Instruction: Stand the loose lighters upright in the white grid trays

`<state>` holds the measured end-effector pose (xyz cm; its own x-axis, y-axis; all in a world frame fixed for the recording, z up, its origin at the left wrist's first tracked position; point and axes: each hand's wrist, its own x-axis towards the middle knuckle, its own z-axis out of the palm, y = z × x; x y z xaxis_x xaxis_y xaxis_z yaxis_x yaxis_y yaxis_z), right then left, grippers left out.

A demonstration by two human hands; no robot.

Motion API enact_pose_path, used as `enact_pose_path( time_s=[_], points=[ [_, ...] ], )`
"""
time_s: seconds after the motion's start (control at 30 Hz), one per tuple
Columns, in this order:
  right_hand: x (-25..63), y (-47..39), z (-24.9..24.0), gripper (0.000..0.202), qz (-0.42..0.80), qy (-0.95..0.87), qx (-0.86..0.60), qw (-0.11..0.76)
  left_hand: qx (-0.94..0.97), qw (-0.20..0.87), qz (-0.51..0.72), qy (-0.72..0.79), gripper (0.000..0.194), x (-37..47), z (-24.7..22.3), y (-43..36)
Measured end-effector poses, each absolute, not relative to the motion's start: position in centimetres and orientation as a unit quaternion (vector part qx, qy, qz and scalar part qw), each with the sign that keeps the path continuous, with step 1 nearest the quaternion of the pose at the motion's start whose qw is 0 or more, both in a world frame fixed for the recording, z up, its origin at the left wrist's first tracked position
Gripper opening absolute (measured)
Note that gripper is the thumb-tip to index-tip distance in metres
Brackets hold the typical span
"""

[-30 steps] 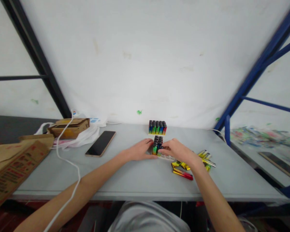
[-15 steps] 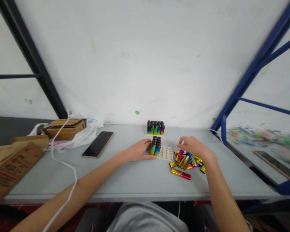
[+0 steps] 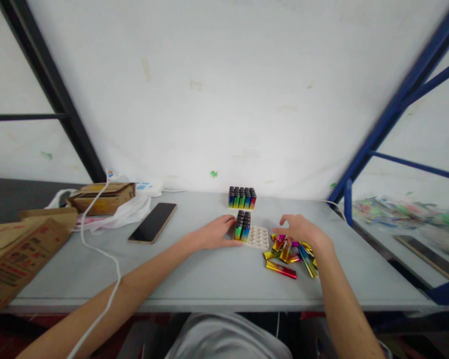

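My left hand [image 3: 219, 232] is at the left end of a white tray with round holes [image 3: 259, 238], its thumb along the front edge and its fingers at the back corner, gripping it. Two rows of rainbow-coloured lighters with black tops [image 3: 242, 227] stand upright in the tray's left part. My right hand [image 3: 298, 229] hovers at the back of a loose pile of shiny gold, red, pink and blue lighter-sized pieces [image 3: 285, 249]. Its thumb and fingers are curved and apart, and nothing shows between them. Part of the pile is hidden under that hand.
A fuller block of similar lighters [image 3: 242, 197] stands by the wall. To the left lie a phone [image 3: 153, 223], a small cardboard box [image 3: 101, 198] on a white plastic bag and a larger carton [image 3: 26, 259]. A white cable [image 3: 112, 259] hangs across my left forearm.
A blue-and-gold piece now lies farther forward at the pile's right side. My right hand has come slightly lower over the pile. The left hand stays at the tray.
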<state>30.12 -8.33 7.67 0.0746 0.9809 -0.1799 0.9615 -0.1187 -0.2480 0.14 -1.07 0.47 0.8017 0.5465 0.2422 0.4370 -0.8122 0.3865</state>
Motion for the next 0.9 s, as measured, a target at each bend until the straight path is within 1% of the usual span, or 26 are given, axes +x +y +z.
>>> enact_pose_path(
  time_s=[0.07, 0.13, 0.27, 0.33, 0.37, 0.43, 0.47, 0.57, 0.6, 0.67, 0.73, 0.8, 0.9],
  points=[
    [29.6, -8.3, 7.6, 0.038, 0.211, -0.652, -0.728, 0.016, 0.935, 0.157, 0.180, 0.262, 0.074, 0.1, 0.4, -1.1],
    [29.1, -8.1, 7.2, 0.038, 0.221, -0.649, -0.728, 0.017, 0.935, 0.158, 0.184, 0.259, 0.074, 0.1, 0.4, -1.0],
    [28.9, -7.3, 5.9, 0.045, 0.102, -0.687, -0.719, 0.017, 0.937, 0.157, 0.173, 0.261, 0.076, 0.1, 0.4, -1.0],
    [29.0, -6.8, 5.5, 0.044, 0.072, -0.703, -0.707, 0.035, 0.936, 0.158, 0.175, 0.263, 0.075, 0.1, 0.4, -1.0],
    [29.0, -6.6, 5.5, 0.041, 0.072, -0.707, -0.702, 0.053, 0.935, 0.160, 0.178, 0.263, 0.075, 0.0, 0.4, -1.0],
    [29.0, -6.2, 5.7, 0.027, 0.079, -0.713, -0.690, 0.100, 0.933, 0.162, 0.186, 0.261, 0.075, 0.0, 0.4, -1.1],
    [28.9, -6.0, 5.9, 0.025, 0.081, -0.717, -0.681, 0.125, 0.933, 0.162, 0.187, 0.259, 0.075, 0.0, 0.4, -1.1],
    [28.6, -5.7, 6.4, 0.042, 0.070, -0.736, -0.636, 0.220, 0.934, 0.160, 0.186, 0.258, 0.076, 0.0, 0.4, -1.2],
    [28.4, -5.7, 6.5, 0.044, 0.079, -0.736, -0.618, 0.264, 0.935, 0.159, 0.184, 0.260, 0.076, 0.0, 0.5, -1.2],
    [27.9, -5.7, 6.6, 0.043, 0.143, -0.716, -0.580, 0.360, 0.935, 0.157, 0.179, 0.263, 0.076, 0.1, 0.5, -1.2],
    [27.2, -5.8, 6.5, 0.043, 0.245, -0.677, -0.538, 0.438, 0.935, 0.156, 0.178, 0.263, 0.077, 0.1, 0.5, -1.2],
    [26.3, -6.0, 6.6, 0.044, 0.335, -0.638, -0.499, 0.481, 0.935, 0.157, 0.184, 0.261, 0.077, 0.0, 0.4, -1.1],
    [25.3, -6.2, 6.9, 0.047, 0.396, -0.603, -0.475, 0.504, 0.934, 0.160, 0.189, 0.258, 0.078, 0.0, 0.3, -1.1]
  ],
)
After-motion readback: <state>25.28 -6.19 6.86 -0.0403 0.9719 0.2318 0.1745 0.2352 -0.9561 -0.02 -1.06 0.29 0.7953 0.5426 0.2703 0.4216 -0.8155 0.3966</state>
